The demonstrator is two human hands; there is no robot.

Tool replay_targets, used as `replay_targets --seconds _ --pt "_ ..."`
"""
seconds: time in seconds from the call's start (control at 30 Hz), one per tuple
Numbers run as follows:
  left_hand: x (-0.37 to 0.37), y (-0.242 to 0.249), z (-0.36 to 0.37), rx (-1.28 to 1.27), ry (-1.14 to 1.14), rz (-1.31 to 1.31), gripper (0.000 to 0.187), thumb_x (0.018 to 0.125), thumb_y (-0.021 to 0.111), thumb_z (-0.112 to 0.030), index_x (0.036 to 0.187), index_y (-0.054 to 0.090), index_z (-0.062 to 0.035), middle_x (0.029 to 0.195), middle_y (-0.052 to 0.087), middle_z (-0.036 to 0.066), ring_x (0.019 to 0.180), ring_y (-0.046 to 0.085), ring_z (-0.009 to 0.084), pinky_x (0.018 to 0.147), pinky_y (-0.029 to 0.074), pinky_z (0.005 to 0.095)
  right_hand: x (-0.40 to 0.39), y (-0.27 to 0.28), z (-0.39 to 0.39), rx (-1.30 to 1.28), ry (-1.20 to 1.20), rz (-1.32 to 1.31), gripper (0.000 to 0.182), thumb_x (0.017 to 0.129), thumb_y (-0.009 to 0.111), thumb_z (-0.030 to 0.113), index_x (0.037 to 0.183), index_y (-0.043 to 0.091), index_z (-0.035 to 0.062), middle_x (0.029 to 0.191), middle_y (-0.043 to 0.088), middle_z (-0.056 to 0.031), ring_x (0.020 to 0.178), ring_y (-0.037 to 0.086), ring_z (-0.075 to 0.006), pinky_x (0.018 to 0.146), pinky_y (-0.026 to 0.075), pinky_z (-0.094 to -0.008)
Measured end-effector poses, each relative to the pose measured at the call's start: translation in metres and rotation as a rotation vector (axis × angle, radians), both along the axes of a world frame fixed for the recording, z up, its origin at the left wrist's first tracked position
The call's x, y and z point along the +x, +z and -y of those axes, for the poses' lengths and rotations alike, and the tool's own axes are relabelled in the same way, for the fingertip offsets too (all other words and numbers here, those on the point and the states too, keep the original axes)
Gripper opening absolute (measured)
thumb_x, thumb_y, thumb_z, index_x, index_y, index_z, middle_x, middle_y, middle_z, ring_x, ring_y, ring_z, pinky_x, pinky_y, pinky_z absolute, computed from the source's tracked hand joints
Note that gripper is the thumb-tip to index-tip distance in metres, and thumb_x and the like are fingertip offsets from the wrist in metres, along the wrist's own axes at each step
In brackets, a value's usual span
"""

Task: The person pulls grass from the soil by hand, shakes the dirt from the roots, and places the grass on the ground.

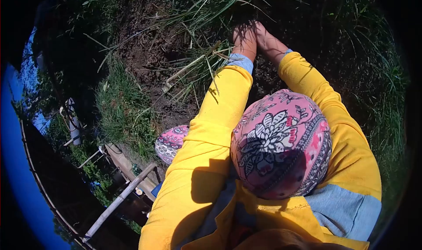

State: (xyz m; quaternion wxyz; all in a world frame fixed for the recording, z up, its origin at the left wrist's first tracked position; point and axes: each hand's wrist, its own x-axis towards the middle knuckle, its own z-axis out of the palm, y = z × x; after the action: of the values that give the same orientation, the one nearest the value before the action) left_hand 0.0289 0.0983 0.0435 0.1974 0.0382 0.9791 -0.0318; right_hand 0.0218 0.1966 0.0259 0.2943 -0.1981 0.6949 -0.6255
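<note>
My left hand (245, 35) reaches down beside the base of a grass clump (211, 14), with grass shadows across its back. Close against it on the right is my right hand (265, 38). Both hands point into dark shade at the soil, where their fingers are hidden, so whatever they hold cannot be made out. Yellow sleeves with blue-grey cuffs cover my arms. Cut or bent stalks (193, 67) lie over the brown soil (147, 52) left of my left hand.
A knee in pink floral cloth (281, 144) rises between my arms; another patch of this cloth (171, 143) shows beyond my left sleeve. Grass (125, 109) grows at left and more (382, 87) at right. Wooden poles (118, 199) and a dark roof-like shape stand at lower left.
</note>
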Motion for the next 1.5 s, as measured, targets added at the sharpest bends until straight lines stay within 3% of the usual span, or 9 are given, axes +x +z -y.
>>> replay_targets --seconds 0.13,0.17,0.3,0.47,0.73,1.03,1.13,1.17,1.5 --pt "0.004 -0.003 0.007 0.025 0.003 0.035 0.018 0.083 0.048 -0.015 0.095 0.061 -0.0096 0.093 0.064 0.01 0.087 0.062 0.0258 0.07 0.05 0.0358 0.011 -0.032 0.006 -0.156 -0.125 -0.07 0.024 0.087 0.039 0.007 0.109 0.047 0.0 0.106 0.05 -0.0145 0.099 0.046 -0.0245 0.09 0.035 -0.0314" --pt "0.004 0.0 0.008 0.024 0.007 0.048 0.018 0.083 0.048 -0.014 0.096 0.061 -0.0097 0.094 0.063 0.011 0.088 0.062 0.0256 0.07 0.05 0.0359 0.008 -0.033 0.002 -0.147 -0.059 -0.34 0.025 0.088 0.038 0.009 0.11 0.046 -0.0005 0.111 0.049 -0.0153 0.104 0.045 -0.0262 0.093 0.034 -0.0319" --pt "-0.007 0.008 0.011 0.045 0.055 0.106 0.021 0.085 0.045 -0.015 0.098 0.06 -0.0095 0.096 0.063 0.011 0.089 0.061 0.0258 0.07 0.05 0.0364 0.014 -0.007 -0.004 -0.038 -0.115 -0.151 0.029 0.09 0.038 0.012 0.115 0.044 -0.0008 0.12 0.045 -0.0166 0.115 0.039 -0.0287 0.097 0.03 -0.0318" --pt "0.004 0.023 0.002 0.138 0.166 0.05 0.03 0.089 0.036 -0.021 0.099 0.061 -0.0087 0.098 0.062 0.013 0.088 0.061 0.029 0.072 0.049 0.0392 0.007 -0.023 0.011 -0.05 -0.222 0.172 0.032 0.092 0.035 0.026 0.108 0.048 0.0014 0.108 0.05 -0.0105 0.103 0.043 -0.0201 0.091 0.033 -0.0289" --pt "0.009 -0.048 0.039 0.351 0.06 -0.067 0.035 0.088 0.033 -0.028 0.091 0.06 -0.0068 0.091 0.062 0.016 0.085 0.058 0.034 0.071 0.045 0.0433 -0.012 -0.033 0.033 -0.104 -0.222 0.367 0.031 0.091 0.036 0.026 0.105 0.049 0.002 0.104 0.052 -0.0102 0.099 0.045 -0.0205 0.087 0.035 -0.0295" --pt "0.009 0.003 0.016 0.413 0.257 0.111 0.037 0.088 0.035 -0.029 0.095 0.062 -0.0057 0.097 0.061 0.018 0.092 0.057 0.0343 0.076 0.046 0.0413 0.0 -0.02 0.009 -0.109 -0.247 0.519 0.03 0.091 0.037 0.027 0.101 0.051 0.0028 0.1 0.054 -0.0098 0.094 0.047 -0.0209 0.083 0.037 -0.0303" --pt "0.016 -0.022 0.026 0.447 0.128 -0.085 0.037 0.088 0.035 -0.032 0.095 0.062 -0.0071 0.097 0.061 0.015 0.094 0.057 0.0331 0.079 0.045 0.0405 -0.001 -0.022 0.006 -0.1 -0.238 0.549 0.03 0.091 0.037 0.028 0.1 0.051 0.003 0.099 0.055 -0.0097 0.093 0.048 -0.0211 0.082 0.038 -0.0305" --pt "0.012 -0.017 0.028 0.67 0.463 0.088 0.038 0.087 0.035 -0.033 0.097 0.062 -0.0085 0.1 0.061 0.014 0.096 0.056 0.0315 0.082 0.043 0.0396 -0.003 -0.023 0.006 -0.097 -0.242 0.565 0.03 0.091 0.038 0.028 0.1 0.051 0.0031 0.098 0.055 -0.0097 0.092 0.049 -0.0211 0.081 0.038 -0.0306" --pt "0.011 0.003 0.024 0.493 0.321 0.082 0.031 0.085 0.04 -0.024 0.097 0.062 -0.0055 0.1 0.06 0.017 0.096 0.056 0.0325 0.082 0.042 0.0431 -0.012 -0.024 0.027 -0.16 -0.316 0.669 0.029 0.09 0.039 0.029 0.095 0.053 0.0039 0.094 0.057 -0.0092 0.088 0.051 -0.0216 0.077 0.041 -0.0314"
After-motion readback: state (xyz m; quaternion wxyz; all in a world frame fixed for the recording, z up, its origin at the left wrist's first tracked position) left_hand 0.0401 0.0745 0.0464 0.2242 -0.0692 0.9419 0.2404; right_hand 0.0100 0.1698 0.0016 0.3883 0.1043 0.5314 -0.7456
